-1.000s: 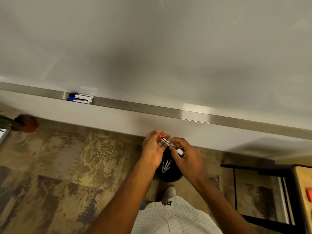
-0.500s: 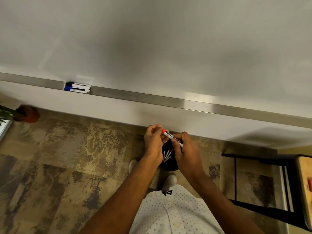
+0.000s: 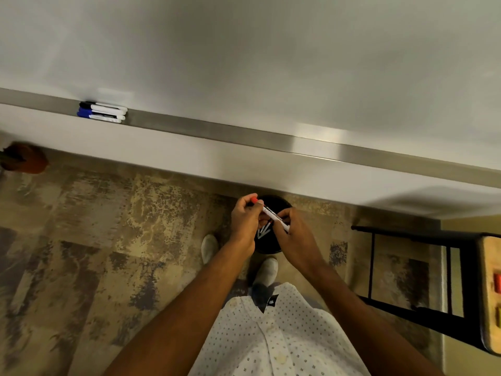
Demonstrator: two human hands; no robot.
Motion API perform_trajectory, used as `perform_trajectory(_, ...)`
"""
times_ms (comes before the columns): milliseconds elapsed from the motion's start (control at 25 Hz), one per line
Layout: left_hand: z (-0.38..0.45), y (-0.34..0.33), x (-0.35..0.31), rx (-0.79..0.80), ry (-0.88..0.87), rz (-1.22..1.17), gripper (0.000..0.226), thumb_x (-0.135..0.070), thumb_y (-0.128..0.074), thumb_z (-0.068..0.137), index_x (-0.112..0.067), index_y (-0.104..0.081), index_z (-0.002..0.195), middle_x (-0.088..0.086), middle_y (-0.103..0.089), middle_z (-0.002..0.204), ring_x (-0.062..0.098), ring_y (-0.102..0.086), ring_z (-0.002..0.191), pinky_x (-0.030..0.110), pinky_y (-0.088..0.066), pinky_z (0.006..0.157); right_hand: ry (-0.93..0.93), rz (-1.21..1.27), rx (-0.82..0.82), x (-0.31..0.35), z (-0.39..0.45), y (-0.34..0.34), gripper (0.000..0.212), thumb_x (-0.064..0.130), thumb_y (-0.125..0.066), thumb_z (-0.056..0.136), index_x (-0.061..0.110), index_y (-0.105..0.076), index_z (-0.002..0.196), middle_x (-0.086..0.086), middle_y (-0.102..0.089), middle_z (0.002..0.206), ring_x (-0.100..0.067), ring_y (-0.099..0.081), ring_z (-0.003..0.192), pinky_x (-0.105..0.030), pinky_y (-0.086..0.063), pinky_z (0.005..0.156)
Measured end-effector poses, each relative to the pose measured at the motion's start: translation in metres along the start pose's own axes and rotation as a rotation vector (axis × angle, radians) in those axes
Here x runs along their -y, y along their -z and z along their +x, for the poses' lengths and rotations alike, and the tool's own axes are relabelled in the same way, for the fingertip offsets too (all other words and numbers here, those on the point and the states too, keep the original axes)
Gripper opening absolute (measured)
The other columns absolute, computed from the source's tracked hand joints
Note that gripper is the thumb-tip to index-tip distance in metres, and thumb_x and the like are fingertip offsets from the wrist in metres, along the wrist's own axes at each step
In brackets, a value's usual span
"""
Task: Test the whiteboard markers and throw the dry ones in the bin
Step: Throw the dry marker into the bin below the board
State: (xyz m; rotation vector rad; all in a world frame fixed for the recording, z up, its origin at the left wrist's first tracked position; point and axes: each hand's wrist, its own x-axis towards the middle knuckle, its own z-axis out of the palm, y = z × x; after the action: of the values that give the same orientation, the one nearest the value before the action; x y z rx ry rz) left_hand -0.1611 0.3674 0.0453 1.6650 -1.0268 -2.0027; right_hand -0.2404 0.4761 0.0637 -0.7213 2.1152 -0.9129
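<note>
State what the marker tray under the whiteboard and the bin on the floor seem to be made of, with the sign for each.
Marker tray: probably brushed metal, grey with a soft bright glare patch. Bin: dark and matte, perhaps plastic; the look leaves it open, as both hands cover much of it.

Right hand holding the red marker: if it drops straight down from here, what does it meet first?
Likely the black bin on the floor below the right hand, though depth is unclear from overhead.
</note>
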Motion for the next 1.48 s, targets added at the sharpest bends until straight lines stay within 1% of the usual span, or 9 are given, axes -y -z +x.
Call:
perform_trajectory(160,0.042,0.003,0.040,-0.034,0.034,0.152,0.026,-0.015,-0.063,0.099,-0.017,-0.062,0.125,0.007,-0.070,0.099,0.014,-0.068,0.077,0.017,-0.052,0.056,-0.094,-0.113,0.097,-0.043,0.021,-0.025,0.008,0.021,-0.058,0.099,0.019,-0.060,0.107,0.001,-0.060,0.095,-0.012,-0.057,0.077,-0.022,-0.042,0.059)
perform_trajectory(360,0.095,0.013,0.090,0.044,0.042,0.459,0.039,-0.022,-0.060,0.101,-0.014,-0.055,0.139,0.015,-0.070,0.111,0.018,-0.068,0.079,0.013,-0.050,0.052,-0.180,-0.213,0.193,-0.097,0.053,-0.051,0.005,0.016,-0.066,0.093,0.017,-0.070,0.096,-0.003,-0.067,0.091,-0.016,-0.061,0.079,-0.033,-0.047,0.066)
perform_trajectory(480,0.122,0.023,0.120,0.159,0.074,0.736,0.053,-0.033,-0.054,0.101,-0.022,-0.042,0.151,0.016,-0.064,0.129,0.031,-0.066,0.110,0.036,-0.059,0.082,-0.280,-0.225,0.246,-0.129,0.067,-0.067,0.010,0.013,-0.066,0.096,0.010,-0.074,0.102,-0.011,-0.071,0.092,-0.027,-0.066,0.084,-0.041,-0.052,0.074)
perform_trajectory(600,0.143,0.034,0.145,0.244,0.040,1.000,0.058,-0.035,-0.053,0.099,-0.022,-0.037,0.153,0.012,-0.062,0.134,0.032,-0.059,0.123,0.046,-0.049,0.102,-0.385,-0.247,0.302,-0.167,0.083,-0.083,0.014,0.014,-0.064,0.099,0.006,-0.073,0.106,-0.009,-0.068,0.092,-0.024,-0.061,0.082,-0.035,-0.046,0.072)
perform_trajectory(800,0.172,0.040,0.170,0.319,-0.193,1.308,0.049,-0.034,-0.053,0.101,-0.015,-0.047,0.145,0.010,-0.053,0.144,0.030,-0.050,0.132,0.042,-0.044,0.105,-0.555,-0.299,0.311,-0.235,0.111,-0.112,0.023,0.014,-0.064,0.098,-0.008,-0.072,0.099,-0.011,-0.058,0.084,-0.023,-0.052,0.078,-0.031,-0.038,0.069)
perform_trajectory(920,0.191,0.040,0.184,0.352,-0.335,1.423,0.046,-0.033,-0.054,0.100,-0.013,-0.050,0.141,0.011,-0.055,0.141,0.031,-0.052,0.128,0.043,-0.045,0.103,-0.583,-0.311,0.271,-0.263,0.128,-0.127,0.020,0.015,-0.064,0.098,-0.001,-0.071,0.088,-0.013,-0.058,0.081,-0.026,-0.054,0.076,-0.033,-0.040,0.067)
perform_trajectory(1160,0.224,0.041,0.213,0.406,-0.445,1.539,0.045,-0.034,-0.054,0.099,-0.013,-0.052,0.138,0.010,-0.056,0.137,0.031,-0.053,0.124,0.046,-0.045,0.101,-0.562,-0.350,0.158,-0.305,0.153,-0.153,0.023,0.020,-0.065,0.098,0.004,-0.072,0.112,-0.013,-0.068,0.101,-0.026,-0.062,0.082,-0.029,-0.047,0.064)
perform_trajectory(1280,0.229,0.043,0.219,0.422,-0.479,1.576,0.045,-0.034,-0.054,0.099,-0.013,-0.051,0.138,0.009,-0.055,0.138,0.030,-0.052,0.125,0.045,-0.044,0.103,-0.602,-0.344,0.156,-0.316,0.152,-0.161,0.043,0.031,-0.065,0.098,0.011,-0.061,0.135,-0.014,-0.059,0.129,-0.034,-0.063,0.110,-0.041,-0.057,0.087)
perform_trajectory(1480,0.228,0.044,0.214,0.436,-0.501,1.593,0.046,-0.035,-0.054,0.099,-0.014,-0.050,0.140,0.008,-0.054,0.139,0.028,-0.052,0.126,0.044,-0.044,0.103,-0.566,-0.365,0.161,-0.308,0.150,-0.165,0.039,0.041,-0.060,0.095,0.015,-0.066,0.124,-0.013,-0.064,0.123,-0.033,-0.064,0.107,-0.040,-0.057,0.085)
